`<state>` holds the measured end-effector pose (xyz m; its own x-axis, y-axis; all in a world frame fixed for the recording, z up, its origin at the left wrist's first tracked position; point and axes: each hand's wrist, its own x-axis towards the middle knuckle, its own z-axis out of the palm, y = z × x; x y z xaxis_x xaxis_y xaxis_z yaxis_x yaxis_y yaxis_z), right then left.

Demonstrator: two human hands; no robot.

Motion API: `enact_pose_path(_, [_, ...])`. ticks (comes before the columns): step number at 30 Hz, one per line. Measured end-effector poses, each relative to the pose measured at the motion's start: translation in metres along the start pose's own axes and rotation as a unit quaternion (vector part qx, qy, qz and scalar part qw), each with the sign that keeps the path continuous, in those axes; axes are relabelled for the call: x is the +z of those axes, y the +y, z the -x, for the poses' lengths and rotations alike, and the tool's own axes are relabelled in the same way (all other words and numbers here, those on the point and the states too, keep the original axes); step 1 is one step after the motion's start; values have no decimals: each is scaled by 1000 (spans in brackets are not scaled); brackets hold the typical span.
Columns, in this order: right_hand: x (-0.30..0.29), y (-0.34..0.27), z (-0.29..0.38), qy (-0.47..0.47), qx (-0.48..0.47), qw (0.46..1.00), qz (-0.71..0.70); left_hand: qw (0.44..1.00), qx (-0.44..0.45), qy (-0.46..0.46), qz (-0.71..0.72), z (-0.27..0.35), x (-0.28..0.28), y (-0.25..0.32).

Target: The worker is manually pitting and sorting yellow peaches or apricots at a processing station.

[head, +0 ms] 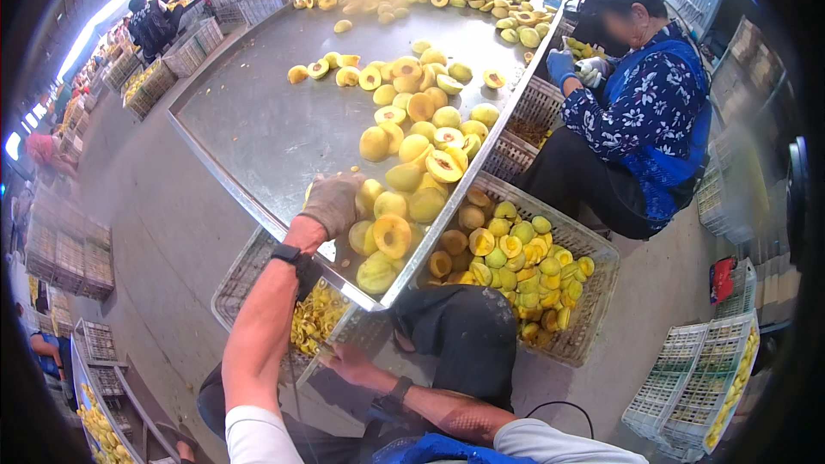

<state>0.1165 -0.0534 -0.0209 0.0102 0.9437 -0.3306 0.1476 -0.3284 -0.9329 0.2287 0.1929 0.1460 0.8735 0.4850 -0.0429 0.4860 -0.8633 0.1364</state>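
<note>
Many halved yellow peaches [393, 235] lie on a raised-edge metal table [245, 109]. My left hand [334, 203], in a brown glove, reaches over the table's near corner against the nearest halves; whether its fingers grip one is hidden. Below the table edge, my bare right hand [351, 362] is closed around a small tool [322, 345], probably a knife, whose shape is hard to make out. Beside it a plastic crate [242, 283] contains yellow peach scraps [316, 316]. Right of the table, a larger plastic crate [596, 309] holds many peach halves [528, 264].
A co-worker [638, 96] in a blue apron and gloves sits at the table's right side, with crates [541, 100] between. Stacked crates [689, 380] stand at the lower right, more [67, 238] at the left. A thin black cable [567, 403] curves near my right sleeve.
</note>
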Motion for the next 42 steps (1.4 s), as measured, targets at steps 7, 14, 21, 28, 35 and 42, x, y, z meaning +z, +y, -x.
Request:
enact_pose_path(7, [16, 23, -4, 7, -34, 999, -28, 992, 34, 118, 20, 7, 16, -4])
enact_pose_path(14, [11, 25, -8, -28, 14, 999, -9, 999, 32, 11, -17, 4, 11, -7])
enact_pose_path(21, [10, 26, -5, -30, -21, 999, -10, 917, -85, 164, 353, 50, -21, -8])
enact_pose_path(28, [-10, 6, -5, 60, -39, 997, -36, 576, 7, 131, 807, 161, -30, -2])
enact_pose_path(35, [-52, -84, 21, 143, -140, 978, -58, 540, -59, 195, 816, 256, 6, 3])
enact_pose_path(42, [-55, -126, 34, 104, -194, 975, 34, 514, -106, 254, 812, 305, 31, 13])
